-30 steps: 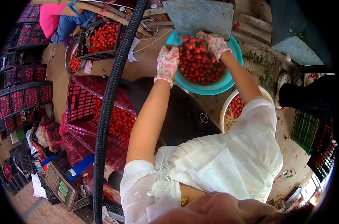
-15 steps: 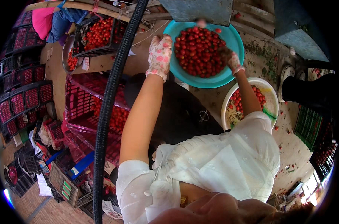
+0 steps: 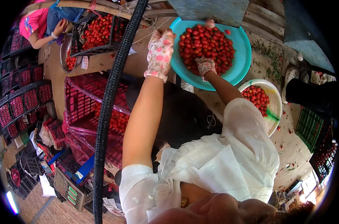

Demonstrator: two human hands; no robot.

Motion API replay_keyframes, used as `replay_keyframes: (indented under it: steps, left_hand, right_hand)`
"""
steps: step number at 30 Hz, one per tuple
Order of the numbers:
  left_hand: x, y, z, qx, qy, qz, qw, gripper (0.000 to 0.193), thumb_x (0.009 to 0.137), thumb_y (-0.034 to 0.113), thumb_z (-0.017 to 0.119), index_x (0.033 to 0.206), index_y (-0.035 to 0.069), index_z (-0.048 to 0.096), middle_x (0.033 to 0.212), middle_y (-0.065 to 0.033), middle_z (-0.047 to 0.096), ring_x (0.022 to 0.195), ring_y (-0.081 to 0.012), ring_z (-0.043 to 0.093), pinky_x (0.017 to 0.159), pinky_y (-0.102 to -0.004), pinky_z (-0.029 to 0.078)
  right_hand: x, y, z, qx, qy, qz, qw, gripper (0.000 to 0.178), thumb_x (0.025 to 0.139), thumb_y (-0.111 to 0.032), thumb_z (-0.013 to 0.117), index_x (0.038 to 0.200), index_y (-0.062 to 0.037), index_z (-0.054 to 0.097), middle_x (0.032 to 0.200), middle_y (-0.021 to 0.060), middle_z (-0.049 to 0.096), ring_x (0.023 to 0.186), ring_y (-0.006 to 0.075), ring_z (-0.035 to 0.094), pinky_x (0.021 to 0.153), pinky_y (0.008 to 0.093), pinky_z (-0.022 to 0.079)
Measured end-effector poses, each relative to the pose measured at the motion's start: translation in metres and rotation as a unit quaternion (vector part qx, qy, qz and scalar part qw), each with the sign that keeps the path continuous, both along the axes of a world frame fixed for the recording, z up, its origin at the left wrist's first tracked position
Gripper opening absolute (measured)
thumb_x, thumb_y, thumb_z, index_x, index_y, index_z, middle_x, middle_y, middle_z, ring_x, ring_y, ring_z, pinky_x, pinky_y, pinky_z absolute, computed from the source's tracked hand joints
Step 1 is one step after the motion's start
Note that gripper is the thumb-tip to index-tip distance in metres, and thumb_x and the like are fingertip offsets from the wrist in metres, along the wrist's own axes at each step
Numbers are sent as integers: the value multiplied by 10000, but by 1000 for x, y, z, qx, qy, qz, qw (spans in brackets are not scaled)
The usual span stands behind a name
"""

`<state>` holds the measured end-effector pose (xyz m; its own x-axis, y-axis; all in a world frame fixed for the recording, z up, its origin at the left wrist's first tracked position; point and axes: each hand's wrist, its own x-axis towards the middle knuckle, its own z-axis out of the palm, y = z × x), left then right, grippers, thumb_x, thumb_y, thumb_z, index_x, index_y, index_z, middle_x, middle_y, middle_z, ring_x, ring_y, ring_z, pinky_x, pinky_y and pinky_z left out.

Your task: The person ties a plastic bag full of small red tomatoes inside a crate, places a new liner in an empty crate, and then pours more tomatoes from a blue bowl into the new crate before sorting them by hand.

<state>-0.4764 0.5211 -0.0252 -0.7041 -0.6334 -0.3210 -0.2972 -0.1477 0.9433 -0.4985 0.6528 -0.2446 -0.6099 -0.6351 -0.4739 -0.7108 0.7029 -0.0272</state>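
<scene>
A turquoise basin [image 3: 244, 59] heaped with small red tomatoes [image 3: 210, 44] stands in front of me. My left hand [image 3: 160, 54], in a white glove with pink flowers, is closed at the basin's left rim. In a similar floral glove, my right hand [image 3: 206, 67] reaches down onto the tomatoes at the basin's near side. Its fingertips sink among them, so what they hold is hidden. Under my right forearm, a white tub [image 3: 275, 108] with a green streak contains more red tomatoes [image 3: 257, 99].
Left of me sits a pink crate [image 3: 78, 93] lined with plastic and holding tomatoes. Beyond are a black crate [image 3: 78, 37] of tomatoes, a metal bowl [image 3: 64, 56] and another person [image 3: 38, 22]. A metal panel [image 3: 214, 9] overhangs the basin's far rim. A black cord [image 3: 115, 71] crosses the view.
My right hand has moved left and nearer, from the basin's right side to its near edge. My left hand stays at the rim. The person at far left now shows a hand and forearm.
</scene>
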Motion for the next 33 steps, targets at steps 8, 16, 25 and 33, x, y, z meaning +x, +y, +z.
replay_keyframes:
  steps: [8,16,25,33]
  left_hand:
    - [-2,-6,-1,37,-20,-79,996,348,809,217,565,1044,-19,465,1039,-111,532,959,-217,569,857,-279,452]
    - [5,1,9,87,-76,-98,988,390,805,263,577,1086,13,471,1071,-113,516,949,-230,558,835,-311,465]
    - [17,-1,11,333,61,-107,935,391,848,337,522,1066,16,476,966,-103,536,764,-173,563,612,-275,464]
    - [14,-10,18,266,87,40,959,360,879,352,457,874,0,532,720,-57,553,514,-76,463,374,-153,315]
  right_hand:
    - [13,2,-29,-20,-55,-122,991,496,714,-176,635,1164,-134,430,1112,90,536,1002,245,556,787,371,477]
    - [-28,30,56,-350,-146,-210,901,356,796,-308,568,1079,-100,503,1028,149,564,941,308,558,785,418,445]
    - [-65,7,199,-570,61,122,810,293,812,-153,590,1088,-75,532,907,69,617,830,182,590,755,305,460]
    - [-87,-33,21,-426,-175,-55,886,140,821,-154,501,914,-66,557,820,73,605,781,186,593,670,306,456]
